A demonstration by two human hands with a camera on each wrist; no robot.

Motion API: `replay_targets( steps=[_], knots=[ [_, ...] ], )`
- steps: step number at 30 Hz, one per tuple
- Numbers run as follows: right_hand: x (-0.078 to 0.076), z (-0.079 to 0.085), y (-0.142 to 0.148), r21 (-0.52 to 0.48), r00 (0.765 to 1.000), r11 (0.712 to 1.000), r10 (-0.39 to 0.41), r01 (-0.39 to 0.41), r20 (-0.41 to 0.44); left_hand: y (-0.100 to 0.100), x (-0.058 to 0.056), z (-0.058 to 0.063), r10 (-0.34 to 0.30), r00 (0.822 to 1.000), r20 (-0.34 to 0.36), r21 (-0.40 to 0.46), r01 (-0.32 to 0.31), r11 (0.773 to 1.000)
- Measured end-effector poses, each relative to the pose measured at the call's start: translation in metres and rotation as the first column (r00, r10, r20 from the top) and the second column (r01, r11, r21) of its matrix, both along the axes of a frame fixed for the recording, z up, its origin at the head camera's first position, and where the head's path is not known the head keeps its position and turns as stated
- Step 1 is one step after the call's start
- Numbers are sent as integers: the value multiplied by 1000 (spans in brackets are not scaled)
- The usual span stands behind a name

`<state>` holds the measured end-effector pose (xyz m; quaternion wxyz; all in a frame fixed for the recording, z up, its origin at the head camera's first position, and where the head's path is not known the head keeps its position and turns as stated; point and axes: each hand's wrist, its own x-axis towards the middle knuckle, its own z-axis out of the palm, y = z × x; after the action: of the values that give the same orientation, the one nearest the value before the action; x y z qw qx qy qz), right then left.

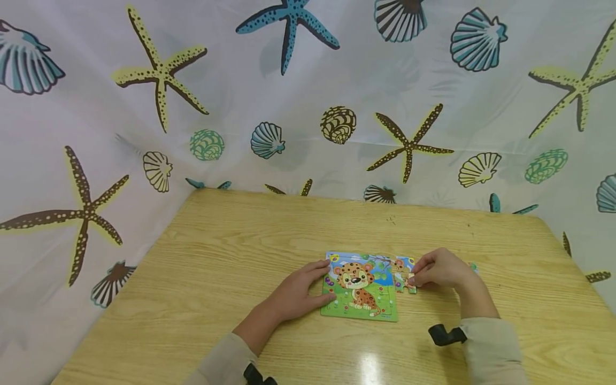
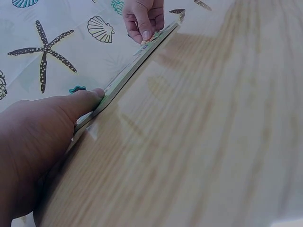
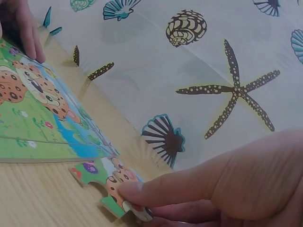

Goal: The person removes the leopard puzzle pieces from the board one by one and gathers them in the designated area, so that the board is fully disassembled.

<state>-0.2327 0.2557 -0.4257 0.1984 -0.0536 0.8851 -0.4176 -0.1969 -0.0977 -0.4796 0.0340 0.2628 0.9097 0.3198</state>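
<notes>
A jigsaw puzzle board [image 1: 358,289] with a spotted leopard cub picture lies flat on the table. My left hand [image 1: 300,291] rests along its left side, the thumb on its edge [image 2: 106,101] and the other fingers at the upper left corner. Just right of the board, my right hand [image 1: 440,270] pinches a puzzle piece [image 3: 125,182] between thumb and fingers. That piece shows orange spotted fur and green. It sits close to the board's right edge, among loose puzzle pieces [image 1: 399,282]. The fingertips under the piece are partly hidden.
Beyond my right hand another bit of coloured puzzle [image 1: 474,266] shows, mostly covered by the hand. The wooden table [image 1: 231,240] reaches back to a white curtain [image 1: 308,101] printed with starfish and shells. Black straps with mounts [image 1: 447,335] sit on both sleeves.
</notes>
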Motion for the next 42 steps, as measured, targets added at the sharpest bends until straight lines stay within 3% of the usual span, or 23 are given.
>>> replay_targets(
  steps=[9, 14, 20, 42],
  knots=[
    [3, 1, -1, 77, 999, 997, -24, 27, -31, 0, 0, -1, -3, 1000, 2, 1, 3, 1000],
    [0, -4, 7, -14, 1000, 1000, 15, -15, -10, 0, 0, -1, 2, 1000, 6, -1, -2, 1000],
    [-5, -9, 8, -169, 997, 983, 78, -75, 13, -1, -1, -3, -2, 1000, -9, 5, 2, 1000],
    [-2, -14, -56, -277, 982, 943, 183, -186, -36, -3, 0, -3, -10, 1000, -11, 19, 10, 1000]
  ],
)
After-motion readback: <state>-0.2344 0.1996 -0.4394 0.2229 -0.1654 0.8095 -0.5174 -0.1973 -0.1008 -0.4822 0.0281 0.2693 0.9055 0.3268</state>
